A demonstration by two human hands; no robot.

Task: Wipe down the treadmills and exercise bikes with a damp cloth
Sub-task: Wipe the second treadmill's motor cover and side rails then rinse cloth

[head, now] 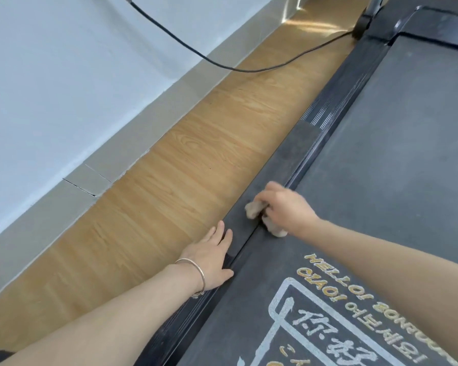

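**Cloth.** Small, beige and bunched. It sits under the right hand, which grips it with curled fingers and presses it onto the treadmill's side rail, at the groove where the rail meets the running belt. One wad shows ahead of the fingers and another by the heel of the hand. The hand is slightly blurred. I judge a wiping stroke is under way, though its direction cannot be told.

**Left hand.** Fingers are straight and the palm is flat on the outer edge of the same rail. It lies nearer the person than the right hand and just beside it, and holds nothing. A bracelet sits at the wrist.

**Step in hand (judgement).** The treadmill's side rail is being wiped.

**Next move (judgement).**
- Run the cloth along the rail beyond the right hand, over the ribbed strip, keeping pressure in the groove.
- Shift the bracing left hand to follow.
- The belt, with printed lettering under the right forearm, probably comes after.

**Surroundings.** Wooden floor lies outboard of the left hand. A power cable runs across the floor far beyond both hands.
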